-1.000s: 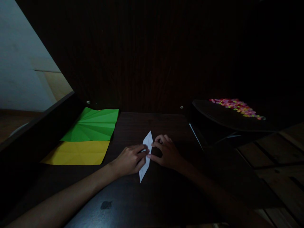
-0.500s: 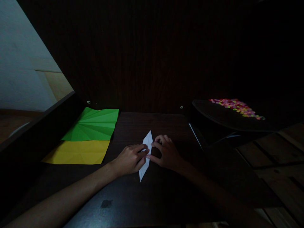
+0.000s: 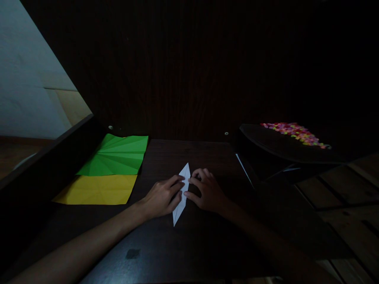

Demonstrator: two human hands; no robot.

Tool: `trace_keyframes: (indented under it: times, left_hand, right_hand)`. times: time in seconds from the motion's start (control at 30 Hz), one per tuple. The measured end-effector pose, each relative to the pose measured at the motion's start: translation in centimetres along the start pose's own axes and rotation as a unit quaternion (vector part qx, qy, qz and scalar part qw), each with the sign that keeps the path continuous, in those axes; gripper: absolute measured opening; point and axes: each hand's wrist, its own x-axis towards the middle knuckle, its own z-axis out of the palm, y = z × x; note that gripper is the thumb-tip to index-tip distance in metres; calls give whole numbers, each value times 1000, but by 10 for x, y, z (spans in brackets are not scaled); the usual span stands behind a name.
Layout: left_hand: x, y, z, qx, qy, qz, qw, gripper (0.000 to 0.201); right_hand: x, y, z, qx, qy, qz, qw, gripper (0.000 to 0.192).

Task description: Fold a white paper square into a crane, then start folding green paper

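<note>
On the dark wooden desktop (image 3: 189,252) lies a white sheet of paper (image 3: 185,172), folded into a long narrow shape with pointed ends. A crease runs along its length. From the left, my left hand (image 3: 166,197) rests its fingertips on the paper's middle and holds it against the desk. My right hand (image 3: 207,191) is curled at the opposite edge, with thumb and index fingertips touching the paper. Fingers of my left hand cover part of the middle section.
A creased green sheet (image 3: 118,156) overlaps a yellow sheet (image 3: 97,190) at the left. A low wooden side edge (image 3: 50,148) bounds that side. To the right, a dark raised surface (image 3: 260,142) carries a strip of small colourful pieces (image 3: 296,134). A tall dark panel (image 3: 177,71) stands behind.
My left hand's fingers have shifted slightly and spread a little on the folded paper. My right thumb has moved slightly toward the paper's right edge. The paper has barely moved.
</note>
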Motion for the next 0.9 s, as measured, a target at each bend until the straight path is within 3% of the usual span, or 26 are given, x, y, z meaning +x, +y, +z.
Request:
trace_keyframes:
  times: [0.27,0.57,0.73,0.9]
  left_hand:
    - [-1,5,0,-31,18,-57,998,22]
    - [-1,6,1,-65,34,-94,993,23]
    - [-2,4,1,-93,41,-75,992,14]
    - [-3,2,1,-72,28,-38,996,26]
  right_hand:
    - [-1,-1,-9,6,-34,-8,999,30]
    - [-1,1,-11,16,-39,-11,999,43]
    - [-1,3,-8,22,-28,-10,999,48]
    - [-1,1,-8,19,-26,-3,999,46]
